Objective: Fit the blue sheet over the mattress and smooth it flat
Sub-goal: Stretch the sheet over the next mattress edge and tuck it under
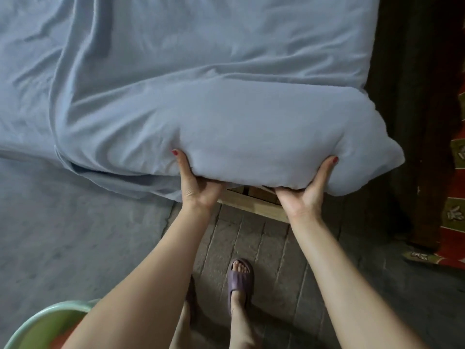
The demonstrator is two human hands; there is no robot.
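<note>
The blue sheet (191,71) covers the mattress, whose near right corner (297,137) is lifted off the wooden bed frame (254,205). My left hand (198,187) grips the raised edge, thumb on top and fingers curled under it. My right hand (304,190) grips the same edge further right, thumb up on the side. The fingers of both hands are hidden beneath the mattress. Long folds and wrinkles run across the sheet on the left, where loose fabric (120,177) hangs off the bed edge toward the floor.
A grey concrete floor (75,235) lies to the left, brick paving under my slippered foot (239,275). A dark wooden panel (412,122) stands right of the bed, with red patterned cloth (453,217) beyond. A green basin rim (42,323) shows at bottom left.
</note>
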